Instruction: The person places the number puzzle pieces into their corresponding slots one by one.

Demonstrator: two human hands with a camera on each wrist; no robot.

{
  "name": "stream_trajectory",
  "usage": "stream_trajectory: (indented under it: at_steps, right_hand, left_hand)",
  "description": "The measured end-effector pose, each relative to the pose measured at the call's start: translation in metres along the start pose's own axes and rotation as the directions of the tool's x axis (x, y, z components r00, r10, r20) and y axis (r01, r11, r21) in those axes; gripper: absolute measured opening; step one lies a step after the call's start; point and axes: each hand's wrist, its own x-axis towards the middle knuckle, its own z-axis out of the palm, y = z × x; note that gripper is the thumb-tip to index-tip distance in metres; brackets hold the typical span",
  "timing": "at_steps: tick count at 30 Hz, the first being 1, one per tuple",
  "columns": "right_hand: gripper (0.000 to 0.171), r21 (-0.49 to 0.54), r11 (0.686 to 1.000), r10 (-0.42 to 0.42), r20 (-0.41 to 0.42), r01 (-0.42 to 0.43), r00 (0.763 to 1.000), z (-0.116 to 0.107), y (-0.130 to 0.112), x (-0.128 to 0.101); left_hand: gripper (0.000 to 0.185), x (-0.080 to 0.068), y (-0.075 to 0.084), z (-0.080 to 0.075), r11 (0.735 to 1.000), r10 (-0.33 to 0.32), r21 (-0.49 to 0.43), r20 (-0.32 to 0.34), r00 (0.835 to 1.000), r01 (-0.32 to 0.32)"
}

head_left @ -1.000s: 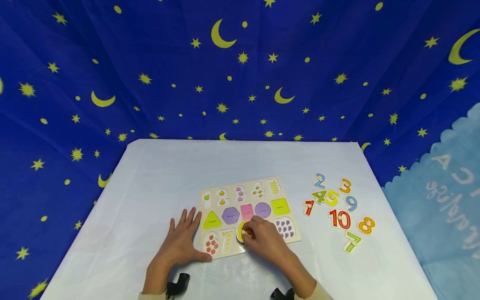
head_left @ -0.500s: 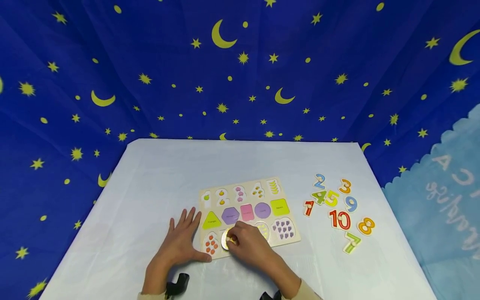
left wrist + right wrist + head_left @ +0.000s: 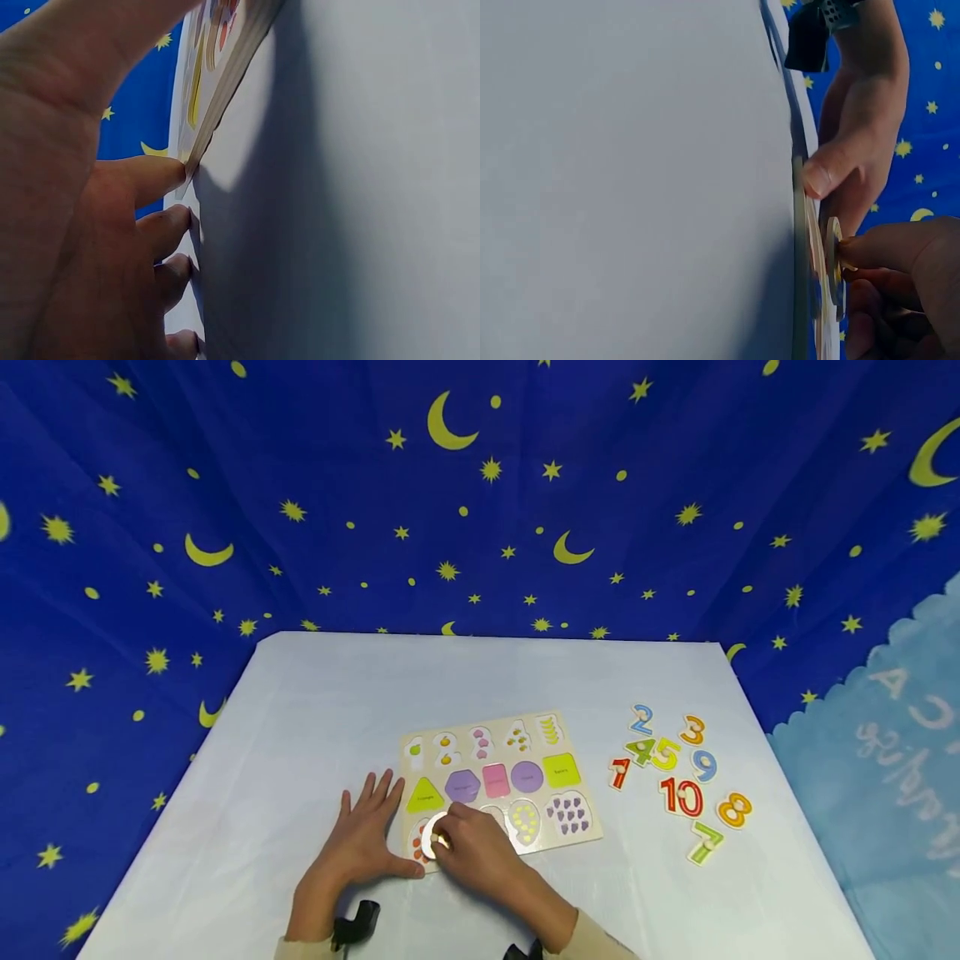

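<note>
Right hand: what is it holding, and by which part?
The right hand pinches a round puzzle piece by its small knob; the piece's face cannot be read.

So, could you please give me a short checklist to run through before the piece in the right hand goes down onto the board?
1. Right hand pinches the puzzle piece by its knob: ok.
2. Left hand flat on the table, thumb against the puzzle board edge: ok.
3. Piece hovers over the lower-left slots: ok.
4. Piece matches the slot beneath: cannot tell.
5. Loose numbers lie apart from the board: ok.
</note>
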Motion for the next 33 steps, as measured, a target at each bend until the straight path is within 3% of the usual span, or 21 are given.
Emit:
stream_trajectory:
  at_steps: [10, 23, 33]
  right_hand:
    - [0.008, -0.014, 1.0, 0.016, 0.116, -0.014, 0.993, 0.008, -0.01, 0.009]
    - [0.005, -0.078, 0.997, -0.014, 0.127, 0.025, 0.992, 0.006, -0.01, 0.01]
    - [0.009, -0.037, 0.999, -0.024, 0.217, 0.032, 0.976, 0.003, -0.009, 0.012]
  left_hand:
    - [0.137, 0.001, 0.001, -0.002, 1.0, -0.006, -0.002, 0.026, 1.0, 0.006]
    - [0.137, 0.003, 0.005, -0.006, 1.0, 0.009, -0.012, 0.027, 1.0, -0.008]
    - [0.137, 0.002, 0.004, -0.007, 1.0, 0.007, -0.013, 0.038, 0.999, -0.007]
